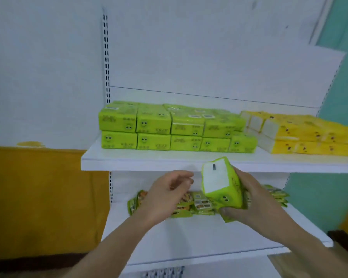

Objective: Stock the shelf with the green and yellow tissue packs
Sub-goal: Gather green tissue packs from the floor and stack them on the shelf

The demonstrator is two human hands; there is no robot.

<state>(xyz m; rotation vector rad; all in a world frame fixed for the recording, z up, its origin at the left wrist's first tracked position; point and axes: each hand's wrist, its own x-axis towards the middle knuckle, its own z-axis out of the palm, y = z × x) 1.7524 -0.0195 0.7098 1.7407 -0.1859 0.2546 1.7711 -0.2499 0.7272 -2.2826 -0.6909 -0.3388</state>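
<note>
We take the white upper shelf board (141, 161) as our landmark. Toward its left end stands the block of green tissue packs (169, 127), two layers high with the printed faces to the front. At its right end the top layer looks one pack shorter than the bottom one. On the board's right part lies the stack of yellow tissue packs (309, 135), also two layers, set at an angle close beside the green block.

Just below the board's front edge, our right hand (255, 197) grips one more soft green plastic-wrapped tissue pack (223, 183). The thumb is underneath, the fingers curl round its far side, and its white end panel tilts up toward us. Our left hand (165, 193) hovers beside it, also below the board, with fingers loosely curled and holding nothing. The two hands are apart. Under the board, on the lower shelf, flat green printed packets (191, 205) lie in a loose row.

We judge the stocking well advanced. Most packs are shelved, and this one has yet to go up, probably into the gap in the top green layer. Whether more packs wait out of view, we cannot tell.
</note>
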